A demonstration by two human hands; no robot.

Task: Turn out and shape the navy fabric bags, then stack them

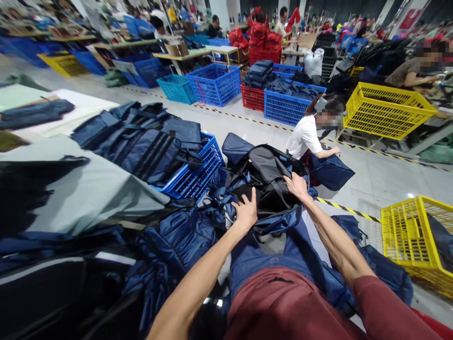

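Note:
A black, grey and navy backpack (271, 163) lies across my lap, its opening facing up with the dark inside showing. My left hand (247, 211) rests at its near left side, fingers spread and the index finger raised, holding nothing. At the right side of the opening, my right hand (296, 185) is closed on the backpack's edge, thumb and fingers pinching the fabric. Loose straps (221, 196) hang at the left of the bag. Just left of my forearm lies a heap of navy bags (180, 236).
A blue crate (198, 177) piled with navy bags stands ahead left. A co-worker in a white top (305, 134) sits ahead right, handling a navy bag (331, 170). Yellow crates (399, 236) stand to the right. Striped floor tape (348, 209) crosses the floor.

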